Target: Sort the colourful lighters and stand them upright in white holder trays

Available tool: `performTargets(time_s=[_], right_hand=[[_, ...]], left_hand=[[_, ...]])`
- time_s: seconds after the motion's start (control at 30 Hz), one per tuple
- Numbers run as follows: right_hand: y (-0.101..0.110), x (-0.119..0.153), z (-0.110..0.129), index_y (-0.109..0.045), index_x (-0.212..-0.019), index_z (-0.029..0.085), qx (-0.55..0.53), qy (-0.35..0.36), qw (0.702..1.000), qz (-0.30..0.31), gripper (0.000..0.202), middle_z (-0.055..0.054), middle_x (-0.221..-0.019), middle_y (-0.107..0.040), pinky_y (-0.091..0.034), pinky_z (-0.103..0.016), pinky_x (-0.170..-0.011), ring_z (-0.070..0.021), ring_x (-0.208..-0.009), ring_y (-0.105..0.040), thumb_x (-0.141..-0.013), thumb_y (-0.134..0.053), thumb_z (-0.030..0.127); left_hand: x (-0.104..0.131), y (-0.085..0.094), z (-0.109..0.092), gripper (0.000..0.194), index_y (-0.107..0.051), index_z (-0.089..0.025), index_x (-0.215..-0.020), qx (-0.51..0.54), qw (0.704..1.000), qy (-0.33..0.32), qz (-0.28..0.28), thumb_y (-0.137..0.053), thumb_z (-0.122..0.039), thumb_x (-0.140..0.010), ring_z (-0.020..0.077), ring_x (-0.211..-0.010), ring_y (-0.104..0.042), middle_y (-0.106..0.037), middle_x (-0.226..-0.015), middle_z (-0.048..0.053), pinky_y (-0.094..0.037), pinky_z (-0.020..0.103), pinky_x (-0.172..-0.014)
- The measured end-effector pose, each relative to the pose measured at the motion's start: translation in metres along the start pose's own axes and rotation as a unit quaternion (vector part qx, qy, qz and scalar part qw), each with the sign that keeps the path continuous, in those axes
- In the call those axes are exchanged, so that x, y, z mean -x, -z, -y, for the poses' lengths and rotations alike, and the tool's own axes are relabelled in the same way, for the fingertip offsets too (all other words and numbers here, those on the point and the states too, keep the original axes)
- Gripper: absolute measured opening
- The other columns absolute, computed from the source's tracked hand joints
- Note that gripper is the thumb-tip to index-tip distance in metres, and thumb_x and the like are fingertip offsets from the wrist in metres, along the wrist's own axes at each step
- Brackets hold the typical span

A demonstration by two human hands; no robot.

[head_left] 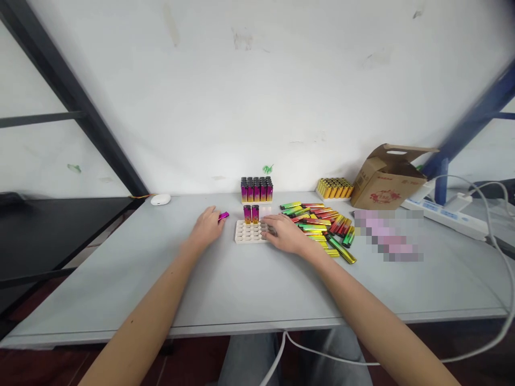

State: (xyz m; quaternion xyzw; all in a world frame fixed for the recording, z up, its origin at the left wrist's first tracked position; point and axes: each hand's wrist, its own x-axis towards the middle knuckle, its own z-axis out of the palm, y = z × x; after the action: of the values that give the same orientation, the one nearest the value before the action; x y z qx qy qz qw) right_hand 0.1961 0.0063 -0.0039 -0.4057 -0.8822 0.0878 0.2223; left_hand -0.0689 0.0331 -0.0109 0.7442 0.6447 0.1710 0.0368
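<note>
Left of the white, slotted rectangular tray point(249, 239), my left hand point(206, 229) pinched a shiny purple lighter point(224, 215). My right hand point(287, 234) half-curled at the tray's right end, hold unclear; I judged the lighter needed turning upright.

- One camera, worn on your head, faces forward and angles down across the gray table point(257, 289) from above its near edge.
- Your left hand point(206, 229) and right hand point(285, 234) appear at arm's reach from the lens, close to mid-view, your forearms entering from below.
- The white wall point(201, 107) stands almost square to you beyond, filling the upper half.
- The wide view spans a dark post point(72, 91) at left, a blue post point(475, 110) at right and your legs point(249, 360) below.
</note>
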Motion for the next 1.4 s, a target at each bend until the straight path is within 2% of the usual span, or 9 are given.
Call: performTargets(time_s=[0.1,0.2,0.37,0.5,0.6,0.67,0.77,0.87,1.4], right_hand=[[-0.002,-0.001,0.002,-0.063,-0.116,0.017,-0.017,0.015,1.000,0.015,0.031,-0.011,-0.120,-0.066,-0.033,-0.044,-0.105,-0.0262,-0.112,-0.059,-0.087,-0.054,0.027],[-0.003,-0.001,0.005,-0.062,-0.118,0.017,-0.026,0.026,0.999,0.017,0.033,-0.012,-0.120,-0.066,-0.033,-0.044,-0.105,-0.0258,-0.113,-0.059,-0.087,-0.055,0.027],[-0.002,-0.001,0.007,-0.063,-0.118,0.015,-0.023,0.032,0.999,0.009,0.035,-0.014,-0.118,-0.067,-0.041,-0.040,-0.098,-0.0277,-0.112,-0.060,-0.089,-0.055,0.032],[-0.002,0.000,0.008,-0.061,-0.122,0.013,-0.027,0.027,0.999,0.008,0.038,-0.014,-0.124,-0.065,-0.042,-0.037,-0.098,-0.0268,-0.116,-0.058,-0.093,-0.048,0.036],[-0.002,0.000,0.008,-0.060,-0.123,0.012,-0.027,0.026,0.999,0.009,0.041,-0.014,-0.125,-0.064,-0.042,-0.035,-0.098,-0.0256,-0.116,-0.059,-0.096,-0.043,0.037],[-0.003,0.000,0.008,-0.059,-0.124,0.011,-0.024,0.025,0.999,0.012,0.042,-0.015,-0.124,-0.064,-0.043,-0.035,-0.099,-0.0259,-0.115,-0.059,-0.097,-0.041,0.038],[-0.004,0.001,0.008,-0.057,-0.125,0.009,-0.018,0.019,1.000,0.017,0.044,-0.016,-0.127,-0.061,-0.041,-0.037,-0.101,-0.0270,-0.118,-0.056,-0.097,-0.041,0.038],[-0.005,0.001,0.008,-0.056,-0.126,0.008,-0.017,0.016,1.000,0.020,0.044,-0.016,-0.129,-0.060,-0.040,-0.038,-0.102,-0.0271,-0.120,-0.054,-0.097,-0.042,0.038],[-0.004,0.002,0.010,-0.057,-0.123,0.012,-0.030,0.018,0.999,0.017,0.039,-0.015,-0.124,-0.061,-0.040,-0.038,-0.100,-0.0247,-0.118,-0.054,-0.098,-0.040,0.037]], left_hand=[[-0.001,0.002,0.002,0.029,-0.062,-0.018,-0.096,-0.018,1.000,0.002,-0.020,-0.037,-0.033,-0.091,0.0319,-0.111,-0.057,-0.064,-0.112,0.016,-0.043,0.044,-0.095],[0.000,0.002,-0.005,0.023,-0.056,-0.023,-0.103,0.038,0.998,-0.001,-0.057,-0.041,-0.034,-0.091,0.0275,-0.096,-0.063,-0.067,-0.100,0.010,-0.047,0.039,-0.084],[-0.008,-0.012,-0.027,0.024,-0.045,-0.023,-0.107,0.219,0.966,-0.002,-0.135,-0.046,-0.040,-0.090,0.0200,-0.082,-0.065,-0.064,-0.105,0.007,-0.048,0.034,-0.077],[-0.021,-0.021,-0.034,0.026,-0.049,-0.020,-0.100,0.295,0.942,0.020,-0.161,-0.049,-0.043,-0.086,0.0194,-0.084,-0.063,-0.064,-0.094,0.006,-0.047,0.033,-0.078],[-0.025,-0.017,-0.030,0.032,-0.055,-0.019,-0.083,0.400,0.905,0.056,-0.134,-0.047,-0.050,-0.084,0.0165,-0.065,-0.057,-0.056,-0.067,0.001,-0.044,0.029,-0.063],[-0.023,-0.011,-0.026,0.037,-0.053,-0.019,-0.073,0.500,0.858,0.079,-0.086,-0.044,-0.053,-0.085,0.0120,-0.049,-0.044,-0.042,-0.054,-0.003,-0.036,0.025,-0.049],[-0.019,0.001,-0.027,0.037,-0.043,-0.020,-0.063,0.611,0.785,0.103,-0.016,-0.041,-0.050,-0.085,0.0087,-0.042,-0.031,-0.030,-0.051,-0.006,-0.027,0.022,-0.042],[-0.015,0.011,-0.033,0.033,-0.038,-0.021,-0.061,0.657,0.746,0.103,0.024,-0.037,-0.043,-0.085,0.0087,-0.043,-0.029,-0.027,-0.052,-0.006,-0.029,0.021,-0.043],[-0.005,0.029,-0.058,0.019,-0.037,-0.020,-0.064,0.633,0.769,0.092,0.004,-0.036,-0.028,-0.081,0.0084,-0.045,-0.026,-0.026,-0.056,-0.005,-0.027,0.020,-0.044]])
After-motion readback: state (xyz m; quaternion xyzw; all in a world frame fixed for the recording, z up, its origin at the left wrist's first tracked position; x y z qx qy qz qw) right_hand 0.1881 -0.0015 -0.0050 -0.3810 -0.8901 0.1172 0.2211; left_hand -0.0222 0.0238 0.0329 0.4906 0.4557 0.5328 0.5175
